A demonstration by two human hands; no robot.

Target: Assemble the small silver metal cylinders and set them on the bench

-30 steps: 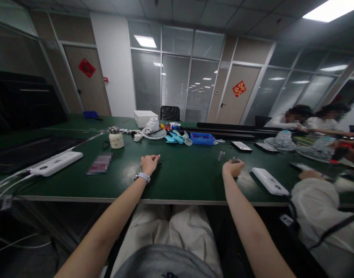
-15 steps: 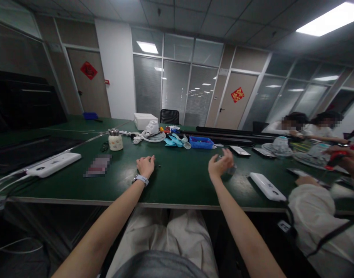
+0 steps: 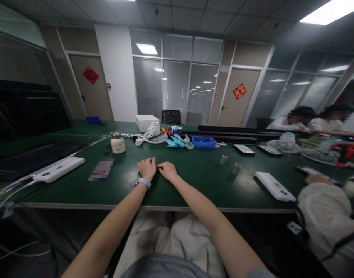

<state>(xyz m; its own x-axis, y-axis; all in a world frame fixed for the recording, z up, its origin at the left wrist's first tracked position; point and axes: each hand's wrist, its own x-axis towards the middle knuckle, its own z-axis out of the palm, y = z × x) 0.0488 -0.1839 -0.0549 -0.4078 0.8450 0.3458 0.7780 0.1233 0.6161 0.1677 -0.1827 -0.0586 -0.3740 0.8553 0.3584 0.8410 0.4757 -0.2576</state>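
Note:
My left hand [image 3: 147, 169], with a light-strapped watch [image 3: 142, 182] at the wrist, is over the green table [image 3: 194, 189] with its fingers curled in. What it holds, if anything, is hidden. Close against its right side is my right hand [image 3: 167, 170], thumb and index finger pinched together near the left fingertips. Whatever lies in that pinch is too small to make out. To the right, two small metal cylinders [image 3: 223, 160] stand apart on the table, touched by neither hand.
Behind my hands lie light-blue fan blades [image 3: 176, 141], a white fan part [image 3: 154, 133] and a blue basket [image 3: 204, 142]. A cream jar [image 3: 117, 143] stands left. White power banks [image 3: 274, 187] lie at both sides. A co-worker's sleeve [image 3: 324, 199] is at the right.
My right hand has come left from beside the metal cylinders to my left hand, and its fingers have closed to a pinch. The cylinders now stand uncovered. My left hand has hardly moved.

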